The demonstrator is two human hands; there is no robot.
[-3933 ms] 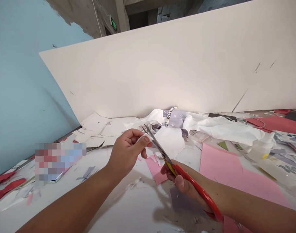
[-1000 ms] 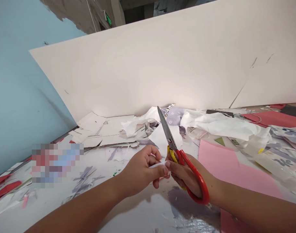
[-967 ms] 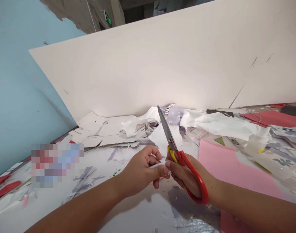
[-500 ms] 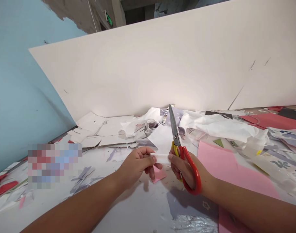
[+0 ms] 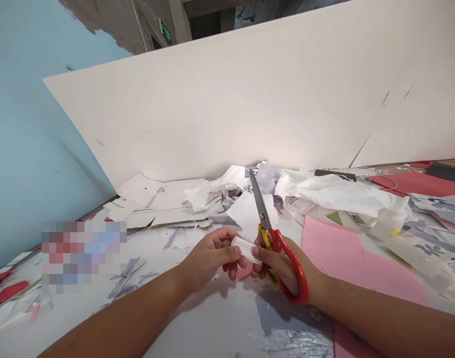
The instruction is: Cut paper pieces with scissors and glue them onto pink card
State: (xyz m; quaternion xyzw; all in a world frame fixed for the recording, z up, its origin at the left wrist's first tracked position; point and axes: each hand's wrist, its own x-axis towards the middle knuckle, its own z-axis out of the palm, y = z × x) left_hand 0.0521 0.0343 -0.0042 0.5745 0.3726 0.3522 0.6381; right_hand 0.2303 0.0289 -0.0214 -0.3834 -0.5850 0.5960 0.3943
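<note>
In the head view, the left hand (image 5: 208, 258) is clamped on a white paper strip (image 5: 246, 250), whose long axis slants rightward, its end touching the right hand (image 5: 287, 273) — that hand grips scissors (image 5: 260, 204), blades together, pointing away.

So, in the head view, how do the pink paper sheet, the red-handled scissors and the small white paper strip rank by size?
Largest first: the pink paper sheet, the red-handled scissors, the small white paper strip. The scissors are nearer the camera, so may look bigger.
</note>
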